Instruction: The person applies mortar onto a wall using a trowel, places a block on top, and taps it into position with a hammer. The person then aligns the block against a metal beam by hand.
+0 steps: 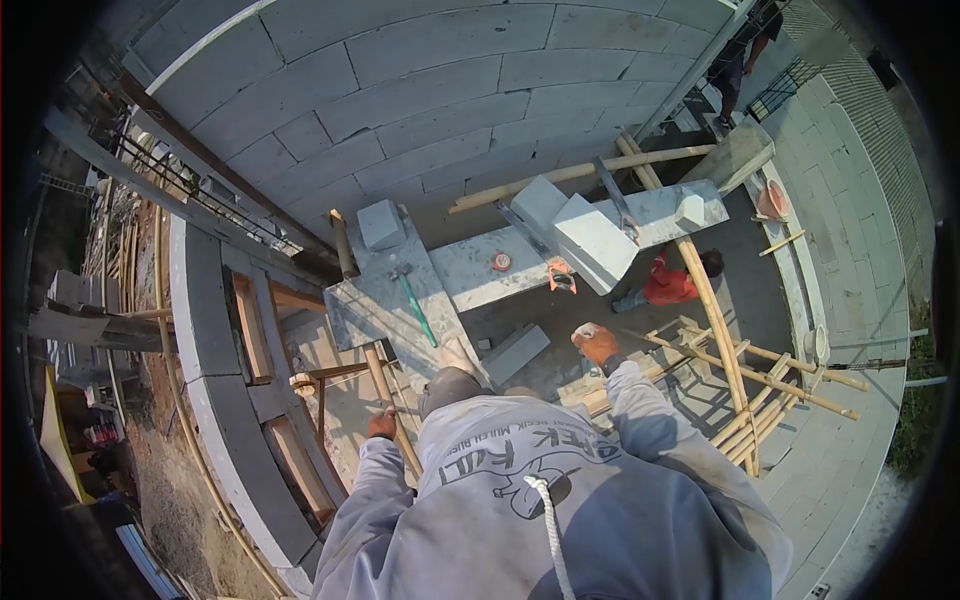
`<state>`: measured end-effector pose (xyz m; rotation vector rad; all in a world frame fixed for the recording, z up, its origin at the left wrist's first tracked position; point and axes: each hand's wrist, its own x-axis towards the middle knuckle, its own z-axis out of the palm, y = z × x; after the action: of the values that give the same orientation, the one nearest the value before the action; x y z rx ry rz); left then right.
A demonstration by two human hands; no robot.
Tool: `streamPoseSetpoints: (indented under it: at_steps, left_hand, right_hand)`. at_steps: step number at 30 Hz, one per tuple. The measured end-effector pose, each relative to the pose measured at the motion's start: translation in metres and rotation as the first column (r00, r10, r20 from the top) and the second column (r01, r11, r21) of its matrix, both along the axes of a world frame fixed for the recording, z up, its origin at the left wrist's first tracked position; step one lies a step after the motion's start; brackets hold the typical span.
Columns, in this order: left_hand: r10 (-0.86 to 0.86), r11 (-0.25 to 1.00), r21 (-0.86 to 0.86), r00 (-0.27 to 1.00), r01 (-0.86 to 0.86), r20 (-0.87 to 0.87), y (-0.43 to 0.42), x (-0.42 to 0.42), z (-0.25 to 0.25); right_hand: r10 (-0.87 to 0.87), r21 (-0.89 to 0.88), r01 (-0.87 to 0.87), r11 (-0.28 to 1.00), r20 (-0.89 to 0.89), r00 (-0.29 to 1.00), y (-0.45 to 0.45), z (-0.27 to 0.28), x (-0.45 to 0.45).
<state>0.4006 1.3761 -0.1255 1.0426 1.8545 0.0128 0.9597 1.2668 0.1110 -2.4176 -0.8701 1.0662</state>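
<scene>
My left hand is closed against an upright bamboo pole at my left side; its fingers are small and partly hidden. Out in front on the right, my right hand is closed with a small whitish thing at its fingertips, too small to name. A green-handled hammer lies on the plank platform ahead of me. Farther along are an orange tape measure, an orange-handled handsaw, and two large light blocks, one upright and one tilted.
A block wall rises ahead. Below, a person in a red shirt bends near a bamboo frame. Another person stands at upper right. A loose block lies on the lower floor. A curved block wall borders the left.
</scene>
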Motion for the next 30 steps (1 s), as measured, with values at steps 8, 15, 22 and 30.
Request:
streamPoseSetpoints:
  at_steps: [8,15,22,30]
  left_hand:
    - [-0.282,0.919,0.332,0.942,0.212,0.181,0.231,0.170,0.061]
    - [-0.144,0.977,0.208,0.858,0.044,0.493,0.290,0.288,0.133]
    - [-0.025,1.000,0.020,0.941,0.020,0.337,0.302,0.379,0.130]
    - [-0.803,0.593,0.136,0.596,0.794,0.018,0.373,0.581,-0.007]
  right_hand:
    - [0.130,-0.363,-0.055,0.930,0.183,0.975,-0.040,-0.075,0.043]
    - [-0.115,-0.448,0.071,0.891,-0.070,0.991,-0.053,-0.154,0.065]
    - [0.516,-0.506,-0.479,0.717,-0.075,0.853,0.069,-0.153,0.175]
    - [-0.580,-0.315,0.620,0.719,0.221,0.784,0.039,-0.391,0.305]
